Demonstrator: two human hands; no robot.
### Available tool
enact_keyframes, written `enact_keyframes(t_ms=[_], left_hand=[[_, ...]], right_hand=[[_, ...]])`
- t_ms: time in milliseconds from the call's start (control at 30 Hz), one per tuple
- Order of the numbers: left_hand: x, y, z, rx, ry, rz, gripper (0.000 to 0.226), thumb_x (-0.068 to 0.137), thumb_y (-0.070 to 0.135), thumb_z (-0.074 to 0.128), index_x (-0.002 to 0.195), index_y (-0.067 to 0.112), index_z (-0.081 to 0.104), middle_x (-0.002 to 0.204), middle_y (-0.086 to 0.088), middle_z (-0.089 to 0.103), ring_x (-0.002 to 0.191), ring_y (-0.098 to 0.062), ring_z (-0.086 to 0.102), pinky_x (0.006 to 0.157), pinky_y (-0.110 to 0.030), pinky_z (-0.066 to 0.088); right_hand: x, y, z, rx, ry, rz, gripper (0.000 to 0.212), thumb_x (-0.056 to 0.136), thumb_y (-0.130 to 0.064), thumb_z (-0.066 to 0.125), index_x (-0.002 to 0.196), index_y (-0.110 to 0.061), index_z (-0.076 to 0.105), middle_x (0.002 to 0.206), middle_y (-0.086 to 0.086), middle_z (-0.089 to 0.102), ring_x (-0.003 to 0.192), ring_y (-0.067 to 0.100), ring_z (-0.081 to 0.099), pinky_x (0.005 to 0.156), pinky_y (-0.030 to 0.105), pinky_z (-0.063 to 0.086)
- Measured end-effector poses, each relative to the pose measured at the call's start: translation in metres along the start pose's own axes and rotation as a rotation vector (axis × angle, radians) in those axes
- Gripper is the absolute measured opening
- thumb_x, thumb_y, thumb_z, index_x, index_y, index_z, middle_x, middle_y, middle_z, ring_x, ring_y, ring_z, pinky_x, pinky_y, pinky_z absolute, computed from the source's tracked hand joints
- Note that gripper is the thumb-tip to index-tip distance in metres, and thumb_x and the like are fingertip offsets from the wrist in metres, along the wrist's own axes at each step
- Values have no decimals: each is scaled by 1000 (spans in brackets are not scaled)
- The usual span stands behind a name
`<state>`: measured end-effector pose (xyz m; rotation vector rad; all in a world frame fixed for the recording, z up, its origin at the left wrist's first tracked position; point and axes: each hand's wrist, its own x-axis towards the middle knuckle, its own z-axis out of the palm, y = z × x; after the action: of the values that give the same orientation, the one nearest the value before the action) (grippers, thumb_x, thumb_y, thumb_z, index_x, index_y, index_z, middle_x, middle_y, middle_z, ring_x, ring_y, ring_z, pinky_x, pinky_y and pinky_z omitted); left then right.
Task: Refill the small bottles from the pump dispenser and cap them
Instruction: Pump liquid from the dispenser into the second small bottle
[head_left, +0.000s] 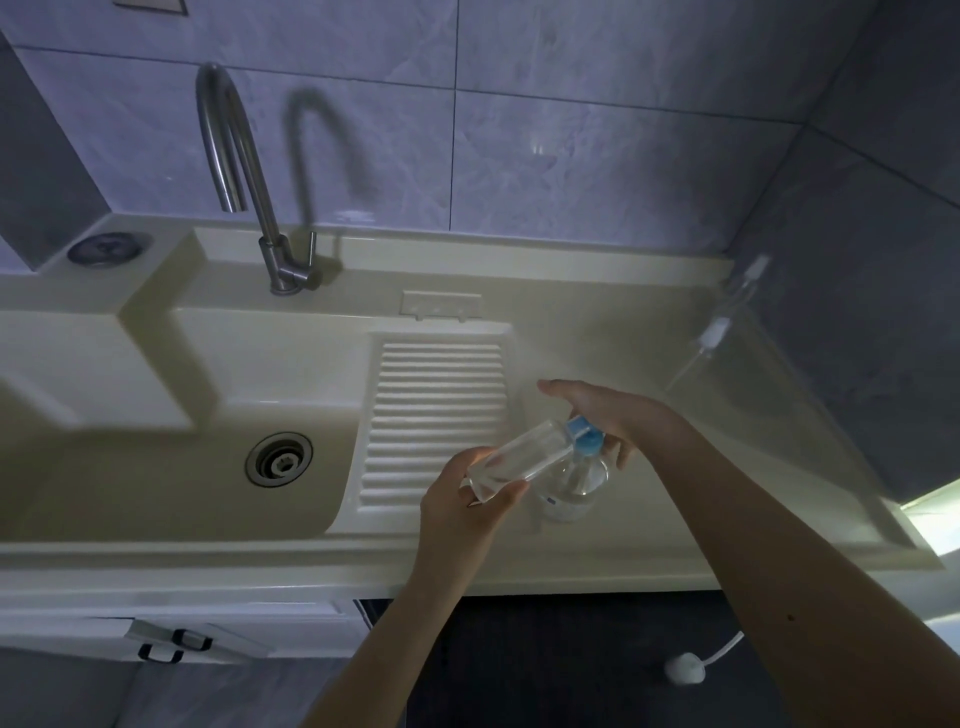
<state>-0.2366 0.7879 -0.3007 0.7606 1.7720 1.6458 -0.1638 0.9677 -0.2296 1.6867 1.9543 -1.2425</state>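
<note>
Two hands busy | left hand grip clamped on small bottle | right hand atop pump dispenser, fingers seemingly straight

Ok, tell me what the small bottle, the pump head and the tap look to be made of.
Small bottle: clear, glossy, likely plastic though possibly glass; the left hand shows through it.
Pump head: opaque blue, smooth, probably plastic.
Tap: brushed metal, likely stainless steel, with soft grey highlights along the curve.

Pale blue marbled tiles line the far wall ahead of me, greyer on the right. A steel tap arches over the cream sink, its drain left of the ribbed drainboard. Dark floor below.
</note>
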Motion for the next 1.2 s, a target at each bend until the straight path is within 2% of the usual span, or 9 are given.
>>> enact_keyframes(t_ms=[167,300,400,533,600,667,833,1067,1200], left_hand=[[-1,-4,0,31,13,-12,31,74,18,79,101,18,64,91,5,69,74,-1,67,62,-13,49],[0,-5,-2,28,14,-42,35,74,17,79,105,14,64,94,8,68,72,0,66,61,-13,49],[-1,-4,-1,19,9,-29,33,75,16,78,105,13,64,91,9,68,71,3,65,60,-12,48],[1,-1,-1,29,1,9,33,76,17,78,106,15,64,93,10,68,76,2,66,63,-13,50],[2,-1,-2,30,-5,13,34,75,17,78,107,14,65,94,10,68,78,1,67,65,-16,52],[3,-2,-2,36,-5,17,34,75,18,78,106,14,65,94,11,68,78,0,67,66,-18,53],[3,0,-2,30,-2,27,32,75,16,78,104,17,64,92,14,67,78,3,66,64,-13,50],[2,-7,-3,41,-2,3,29,75,18,79,99,22,63,89,12,67,74,1,66,62,-14,50],[2,-8,-3,40,-15,1,29,76,17,78,100,21,63,88,15,66,72,5,64,61,-12,49]], right_hand=[[6,5,7,-21,191,-77,41,87,-40,47,100,-5,62,90,14,62,70,33,63,69,34,53],[5,3,8,-36,203,-64,36,87,-34,46,100,-4,62,87,14,59,68,33,61,70,35,54],[3,1,5,-12,137,-41,45,89,-43,46,107,-4,60,90,14,59,75,34,61,75,39,52],[-3,-3,-4,122,-64,38,53,91,-55,44,108,-6,52,115,17,50,122,46,46,102,56,34],[-3,-2,-7,115,-89,50,52,90,-54,46,101,-4,54,119,17,48,126,47,42,104,59,31],[-3,-1,-6,81,-86,49,45,90,-53,47,89,-9,56,117,15,49,122,45,46,104,56,34],[4,2,1,59,15,2,56,88,-50,46,126,-9,51,120,17,57,99,39,59,83,44,51],[3,5,10,75,259,-46,34,83,-29,45,97,-4,63,86,13,61,64,28,60,54,27,48],[5,4,10,47,249,-42,36,84,-31,45,99,-3,63,86,12,61,67,31,61,62,32,51]])
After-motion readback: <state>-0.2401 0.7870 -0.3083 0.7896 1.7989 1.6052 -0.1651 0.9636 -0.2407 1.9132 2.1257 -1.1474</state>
